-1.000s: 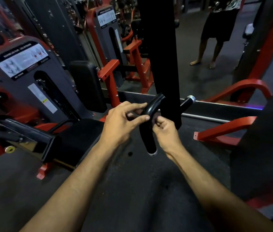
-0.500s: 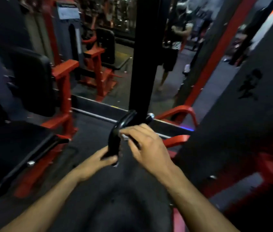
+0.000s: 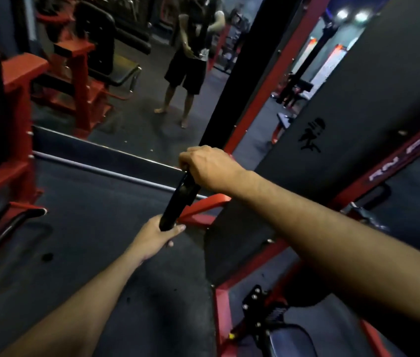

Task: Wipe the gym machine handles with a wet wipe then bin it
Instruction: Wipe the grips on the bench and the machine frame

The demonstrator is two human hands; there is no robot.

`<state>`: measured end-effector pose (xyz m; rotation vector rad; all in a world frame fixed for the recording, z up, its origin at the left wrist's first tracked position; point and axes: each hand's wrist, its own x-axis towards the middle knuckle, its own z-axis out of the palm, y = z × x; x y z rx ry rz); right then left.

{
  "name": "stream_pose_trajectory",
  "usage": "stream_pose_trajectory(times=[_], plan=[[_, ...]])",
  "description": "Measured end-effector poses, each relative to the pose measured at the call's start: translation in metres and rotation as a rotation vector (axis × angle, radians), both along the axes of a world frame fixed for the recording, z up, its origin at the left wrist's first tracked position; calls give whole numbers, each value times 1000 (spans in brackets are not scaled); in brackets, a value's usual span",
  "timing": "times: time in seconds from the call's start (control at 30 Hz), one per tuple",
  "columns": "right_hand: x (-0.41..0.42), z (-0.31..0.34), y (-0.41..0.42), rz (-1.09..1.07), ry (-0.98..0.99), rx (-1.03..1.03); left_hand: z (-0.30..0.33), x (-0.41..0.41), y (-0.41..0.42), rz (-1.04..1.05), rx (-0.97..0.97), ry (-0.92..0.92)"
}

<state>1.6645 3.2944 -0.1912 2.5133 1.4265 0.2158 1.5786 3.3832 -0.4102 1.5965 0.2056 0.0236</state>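
Two hands hold one black handle (image 3: 181, 199): the left hand (image 3: 156, 234) grips its lower end, the right hand (image 3: 210, 167) curls round the top. No wipe or bin shows, so wiping seems underway; binning remains.

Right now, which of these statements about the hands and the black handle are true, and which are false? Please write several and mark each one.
1. The right hand grips the upper end of the black handle. True.
2. The left hand hangs free and touches nothing. False: it holds the lower end of the handle.
3. A wet wipe shows plainly in the left hand. False: no wipe can be seen in either hand.
4. A person in dark shorts appears beyond the handle. True.
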Motion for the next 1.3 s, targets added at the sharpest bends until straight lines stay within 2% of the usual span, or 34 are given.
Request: stream_pose_trajectory(times=[0.23,0.33,0.47,0.6,0.7,0.77,0.83,0.93,0.97,1.1,1.3], plan=[[-16,-13,14,-99,22,-2,-6,4,10,-44,-7,5],[-24,-24,14,-47,-42,13,-11,8,18,-74,10,25],[-44,-49,10,132,-118,12,-15,5,21,-104,49,61],[-65,-65,30,127,-191,-278,-15,8,23,-104,104,76],[-77,-80,45,120,-199,-384,-20,7,29,-96,179,111],[-87,-99,54,124,-158,-441,-28,6,35,-165,209,168],[-93,-105,62,133,-128,-486,-25,0,47,-191,242,124],[-77,-89,63,228,-105,-559,-12,-1,55,-181,89,19],[-68,-79,63,262,-101,-575,-9,0,56,-135,116,14],[-39,-29,56,260,-21,-472,-13,7,61,-86,76,-6],[-1,43,24,-9,19,-201,-13,8,70,-115,113,4]])
